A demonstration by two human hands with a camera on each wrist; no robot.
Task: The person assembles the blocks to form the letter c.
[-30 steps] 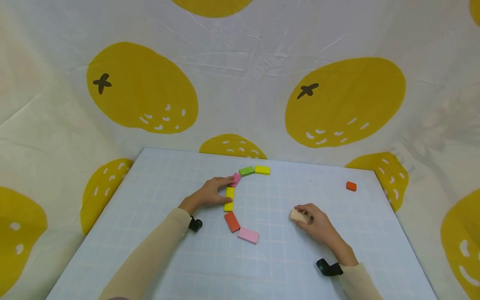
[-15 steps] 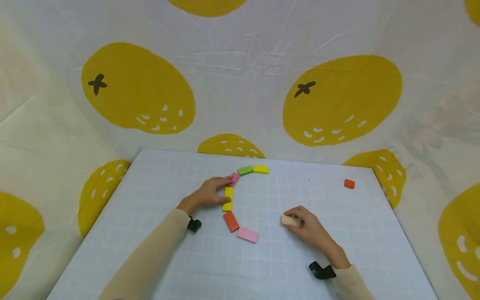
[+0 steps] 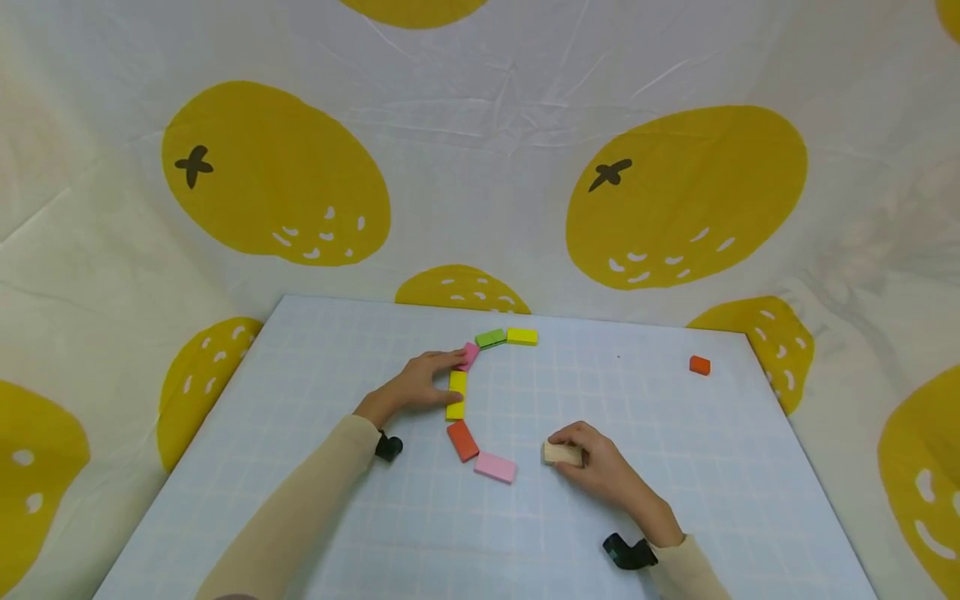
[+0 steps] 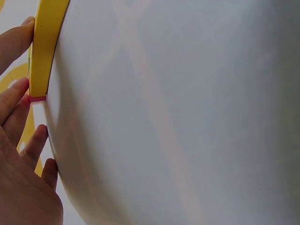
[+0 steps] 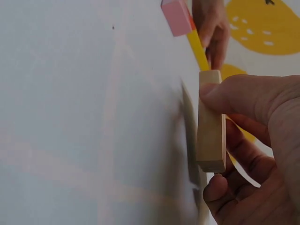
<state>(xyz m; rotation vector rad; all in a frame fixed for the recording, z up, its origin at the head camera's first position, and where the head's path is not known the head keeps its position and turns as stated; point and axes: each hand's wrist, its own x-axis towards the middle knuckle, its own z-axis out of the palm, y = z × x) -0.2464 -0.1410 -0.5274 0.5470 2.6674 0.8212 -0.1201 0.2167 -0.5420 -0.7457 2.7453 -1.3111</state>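
Note:
A curved row of flat blocks lies on the table: a yellow block (image 3: 522, 337), a green block (image 3: 491, 338), a pink block (image 3: 470, 356), a second yellow block (image 3: 456, 383), a red block (image 3: 462, 441) and a light pink block (image 3: 495, 467). My left hand (image 3: 418, 382) rests at the row's left side, fingertips at the pink block and thumb on the second yellow one. Between thumb and fingers, my right hand (image 3: 600, 467) pinches a plain wooden block (image 5: 211, 131), just right of the light pink block. In the right wrist view, its shadow falls on the table beside it.
A small orange-red block (image 3: 700, 366) lies near the back right corner of the table (image 3: 637, 375). Behind and at the sides hangs a white cloth (image 3: 480, 183) with large yellow fruit prints. Each wrist carries a black camera.
My right hand has moved left and slightly nearer with the wooden block, closing on the light pink block. The left hand and the row stay in place.

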